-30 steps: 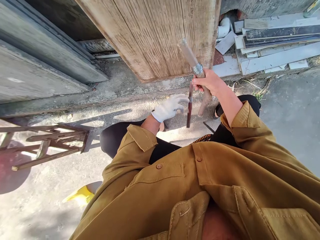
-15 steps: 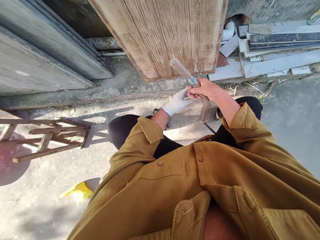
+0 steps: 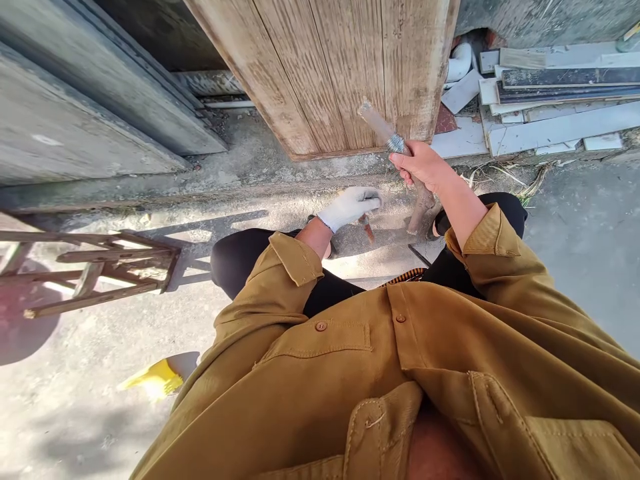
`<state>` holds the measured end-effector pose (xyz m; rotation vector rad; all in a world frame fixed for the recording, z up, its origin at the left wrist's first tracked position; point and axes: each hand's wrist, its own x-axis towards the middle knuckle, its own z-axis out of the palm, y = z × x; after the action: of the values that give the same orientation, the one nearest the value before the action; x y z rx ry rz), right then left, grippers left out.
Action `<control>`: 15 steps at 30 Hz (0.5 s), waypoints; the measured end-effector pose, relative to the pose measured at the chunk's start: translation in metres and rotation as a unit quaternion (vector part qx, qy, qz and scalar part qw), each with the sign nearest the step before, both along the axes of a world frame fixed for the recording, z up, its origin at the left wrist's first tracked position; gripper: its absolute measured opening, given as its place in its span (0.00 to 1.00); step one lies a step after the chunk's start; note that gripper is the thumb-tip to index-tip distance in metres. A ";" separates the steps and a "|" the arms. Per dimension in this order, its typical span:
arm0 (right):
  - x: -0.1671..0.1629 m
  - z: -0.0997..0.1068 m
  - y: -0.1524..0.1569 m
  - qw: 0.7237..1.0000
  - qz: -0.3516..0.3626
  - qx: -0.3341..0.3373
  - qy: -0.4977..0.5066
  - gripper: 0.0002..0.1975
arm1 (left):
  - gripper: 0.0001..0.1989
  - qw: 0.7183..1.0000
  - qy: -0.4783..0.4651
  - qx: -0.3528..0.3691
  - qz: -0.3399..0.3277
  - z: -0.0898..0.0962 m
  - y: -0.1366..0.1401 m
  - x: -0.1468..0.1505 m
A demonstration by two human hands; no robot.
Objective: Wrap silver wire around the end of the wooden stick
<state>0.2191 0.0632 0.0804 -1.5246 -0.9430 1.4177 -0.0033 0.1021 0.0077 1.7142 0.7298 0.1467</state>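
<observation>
My right hand point(image 3: 419, 165), bare, is wrapped round a crooked wooden stick point(image 3: 423, 207). Metal wire point(image 3: 395, 143) is wound in a tight coil just above my fist. A clear plastic tube point(image 3: 375, 121) extends from the coil toward the upper left. My left hand point(image 3: 350, 205), in a white glove, is closed to the left of the stick and apart from it. From under its fingers pokes a short reddish-brown, stick-like piece point(image 3: 369, 231); the rest is hidden by the glove.
A wooden plank panel point(image 3: 345, 80) leans ahead. Stacked boards point(image 3: 560, 100) lie at the upper right beside a white pipe point(image 3: 459, 63). On the left are a wooden frame point(image 3: 110, 267) and a yellow object point(image 3: 155, 380). A dark thin bar point(image 3: 419, 255) lies between my legs.
My left hand has come away from the stick, down and left, and the reddish-brown piece now shows beneath it. My right hand has shifted slightly up and right with the stick.
</observation>
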 end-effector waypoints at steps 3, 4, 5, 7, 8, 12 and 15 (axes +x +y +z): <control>-0.001 -0.006 0.002 0.999 -0.011 0.024 -0.020 0.20 | 0.11 0.999 -0.034 -0.001 -0.023 -0.001 0.001 0.001; -0.003 -0.005 0.001 0.999 -0.003 0.030 -0.018 0.21 | 0.11 0.999 -0.047 -0.003 -0.026 -0.003 0.001 0.002; -0.004 -0.002 0.000 0.999 0.006 0.039 -0.014 0.22 | 0.11 0.998 -0.052 -0.008 -0.027 -0.005 0.002 0.003; -0.008 0.009 -0.003 0.998 0.014 0.060 -0.001 0.22 | 0.13 0.999 -0.039 -0.014 -0.020 -0.009 0.003 0.005; -0.010 0.016 -0.005 0.997 0.014 0.072 0.009 0.22 | 0.14 0.999 -0.029 -0.009 -0.015 -0.011 0.003 0.006; -0.015 0.036 -0.009 0.991 0.014 0.099 0.087 0.18 | 0.21 0.998 -0.054 -0.007 -0.026 -0.016 0.003 0.007; -0.010 0.040 -0.009 0.985 -0.003 0.114 0.126 0.14 | 0.20 0.993 -0.086 -0.077 -0.041 -0.022 0.003 0.006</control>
<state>0.2087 0.0546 0.1204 -1.1482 -0.9084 1.4064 0.0022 0.1048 -0.0145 1.5608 0.5293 0.1743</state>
